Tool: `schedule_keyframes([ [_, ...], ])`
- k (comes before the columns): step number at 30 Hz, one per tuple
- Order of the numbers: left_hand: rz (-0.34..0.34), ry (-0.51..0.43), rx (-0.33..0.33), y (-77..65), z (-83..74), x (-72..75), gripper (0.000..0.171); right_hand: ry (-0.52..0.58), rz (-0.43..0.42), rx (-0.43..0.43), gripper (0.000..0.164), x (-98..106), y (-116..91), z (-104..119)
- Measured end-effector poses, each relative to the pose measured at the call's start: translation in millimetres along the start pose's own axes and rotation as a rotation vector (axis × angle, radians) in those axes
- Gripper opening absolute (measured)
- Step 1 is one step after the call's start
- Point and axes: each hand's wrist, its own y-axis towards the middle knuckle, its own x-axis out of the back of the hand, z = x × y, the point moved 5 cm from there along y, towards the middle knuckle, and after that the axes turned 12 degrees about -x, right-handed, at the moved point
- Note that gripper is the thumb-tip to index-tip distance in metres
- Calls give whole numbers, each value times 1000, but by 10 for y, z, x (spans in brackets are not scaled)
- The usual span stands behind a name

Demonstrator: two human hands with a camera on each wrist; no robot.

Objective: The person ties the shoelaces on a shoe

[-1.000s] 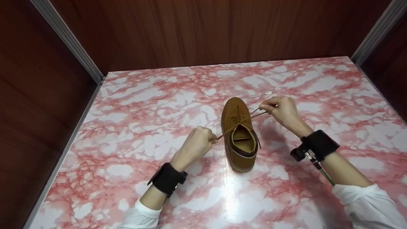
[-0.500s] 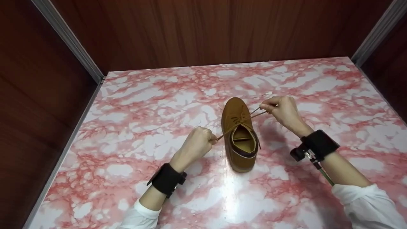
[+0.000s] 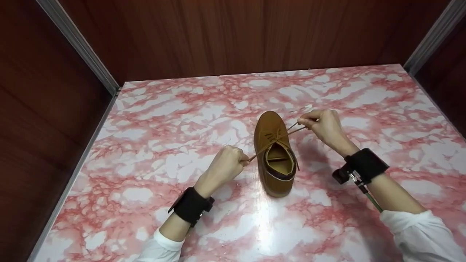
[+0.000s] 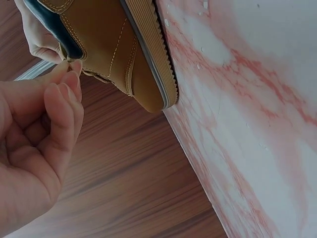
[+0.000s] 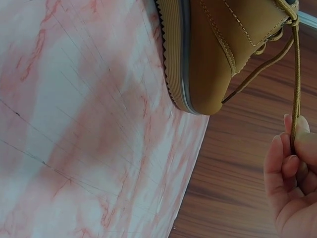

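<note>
A tan lace-up shoe [image 3: 269,122] stands upright, its toe pointing away from me. A knot in its shoelace [image 5: 295,23] sits over the tongue. On the shoe's left, my left hand [image 3: 226,165] pinches a length of lace between thumb and fingers; the left wrist view shows these fingertips [image 4: 74,67] near the collar. My right hand [image 3: 326,127], to the right of the toe, pinches what looks like a lace loop, with two strands running back to the knot. One loose lace end hangs toward the toe in the right wrist view. Another end hangs along the shoe's right side.
The shoe rests on a red-and-white marbled tabletop [image 3: 156,123]. Dark wood panels [image 3: 233,36] rise behind it and on both sides, with metal strips [image 3: 78,45] at the corners. Both wrists wear black straps with small cameras.
Both hands keep nearly the same places and grips on the lace. A loose strand over the front of the shoe has shifted slightly to the right.
</note>
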Motion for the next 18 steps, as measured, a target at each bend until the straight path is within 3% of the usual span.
schedule_keyframes([
  [9, 14, -14, 29, -2, 9, -10, 8, 1, 19, -23, 19, -3, -4, -8],
  [18, 20, -9, 13, -5, 17, -27, 7, 4, 17, 0, 17, -2, -5, -6],
])
